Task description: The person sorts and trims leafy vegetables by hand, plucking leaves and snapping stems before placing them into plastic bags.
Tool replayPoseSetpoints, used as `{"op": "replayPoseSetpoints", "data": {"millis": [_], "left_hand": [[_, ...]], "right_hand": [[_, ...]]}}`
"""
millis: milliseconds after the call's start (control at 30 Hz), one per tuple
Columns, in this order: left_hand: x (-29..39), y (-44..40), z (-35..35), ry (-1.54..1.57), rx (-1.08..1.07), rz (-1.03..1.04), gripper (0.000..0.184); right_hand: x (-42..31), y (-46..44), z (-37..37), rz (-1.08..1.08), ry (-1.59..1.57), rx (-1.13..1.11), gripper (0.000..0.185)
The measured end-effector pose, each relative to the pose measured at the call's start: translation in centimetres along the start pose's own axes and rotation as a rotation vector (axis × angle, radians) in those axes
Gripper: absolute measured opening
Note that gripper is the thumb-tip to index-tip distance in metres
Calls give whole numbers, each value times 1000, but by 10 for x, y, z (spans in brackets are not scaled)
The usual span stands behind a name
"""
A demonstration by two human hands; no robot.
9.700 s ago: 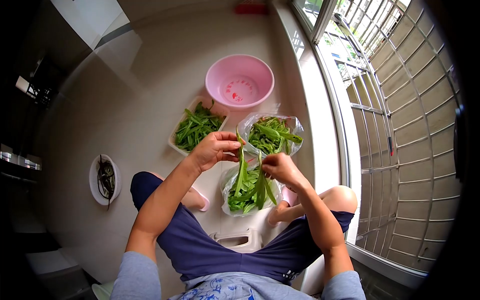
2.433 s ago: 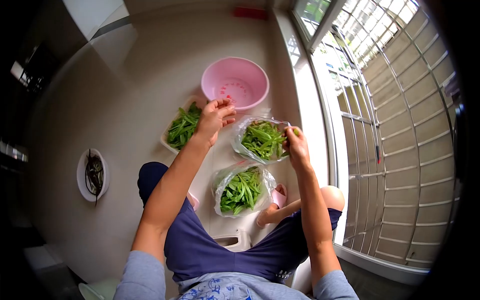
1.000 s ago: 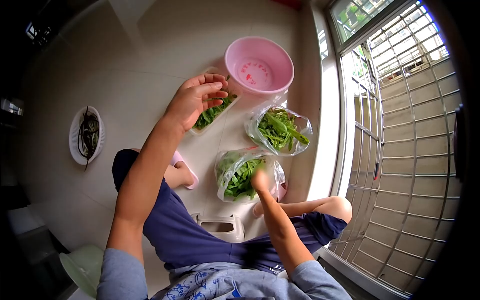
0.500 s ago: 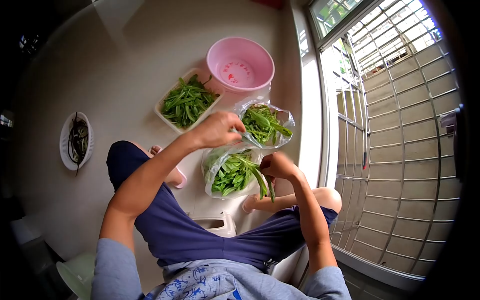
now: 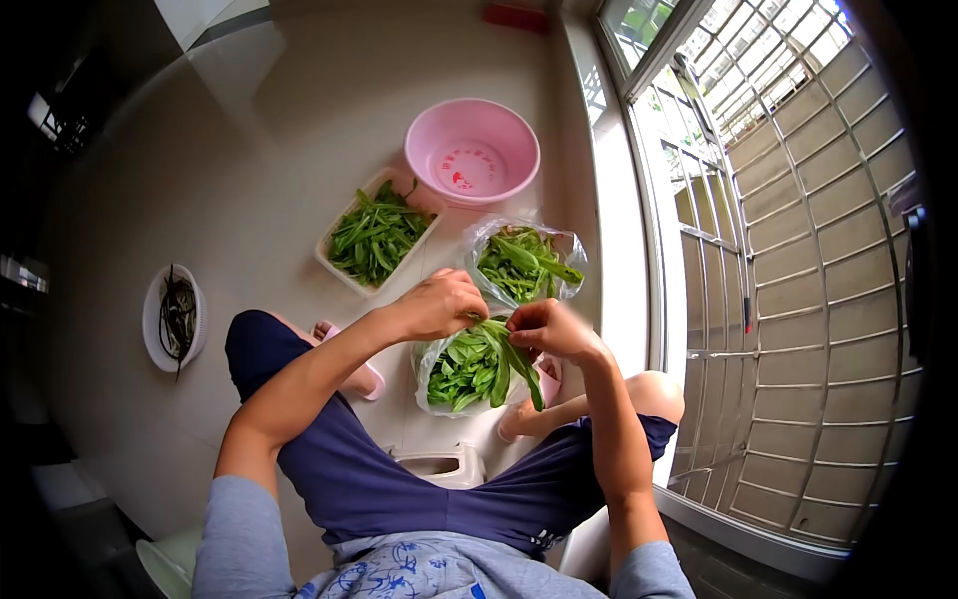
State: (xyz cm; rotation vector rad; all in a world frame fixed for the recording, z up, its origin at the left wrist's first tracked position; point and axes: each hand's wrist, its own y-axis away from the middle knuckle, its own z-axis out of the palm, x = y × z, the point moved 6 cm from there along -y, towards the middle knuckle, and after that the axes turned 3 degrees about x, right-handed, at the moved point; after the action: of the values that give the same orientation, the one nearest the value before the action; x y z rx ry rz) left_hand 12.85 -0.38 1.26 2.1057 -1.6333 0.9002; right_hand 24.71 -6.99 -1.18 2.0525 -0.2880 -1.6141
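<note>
A leafy sprig [image 5: 521, 374] is held above the near plastic bag [image 5: 423, 384], its long, narrow green blades drooping toward the lower right and its paler upper end raised between the two hands. The sprig is pinched between thumb and fingers of the right hand [image 5: 552, 327]; its upper end is gripped by the curled fingertips of the left hand [image 5: 439, 304]. Looser green leaves [image 5: 464, 371] are contained in the near bag, whose far rim is partly covered by the hands. Just beyond, a far plastic bag [image 5: 572, 250] is filled with similar greens, one broad leaf lying across its right side. To its left, a rectangular tray [image 5: 323, 250] is heaped with leaves; behind, a pink basin [image 5: 434, 140] with red markings is seen. Well apart at the left, dark, thin strands [image 5: 178, 314] are laid in a white basket [image 5: 201, 324], one end projecting over its edge. A pale stool [image 5: 467, 469] is placed between the knees, and the right side is bounded by a barred window [image 5: 808, 299].
</note>
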Motion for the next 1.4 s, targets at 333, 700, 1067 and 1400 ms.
{"op": "replayPoseSetpoints", "data": {"millis": [333,700,1067,1400], "left_hand": [[6,-6,-6,26,36,88,11],[0,-1,-14,375,-116,-123,14],[-1,4,-10,764,-237,-317,8],[-3,2,-18,706,-117,-238,8]], "right_hand": [[-20,6,2,-55,114,-103,21],[-12,-8,9,-128,-1,-171,17],[-21,-7,21,-144,-238,-173,14],[-21,-8,26,-148,-296,-92,18]]}}
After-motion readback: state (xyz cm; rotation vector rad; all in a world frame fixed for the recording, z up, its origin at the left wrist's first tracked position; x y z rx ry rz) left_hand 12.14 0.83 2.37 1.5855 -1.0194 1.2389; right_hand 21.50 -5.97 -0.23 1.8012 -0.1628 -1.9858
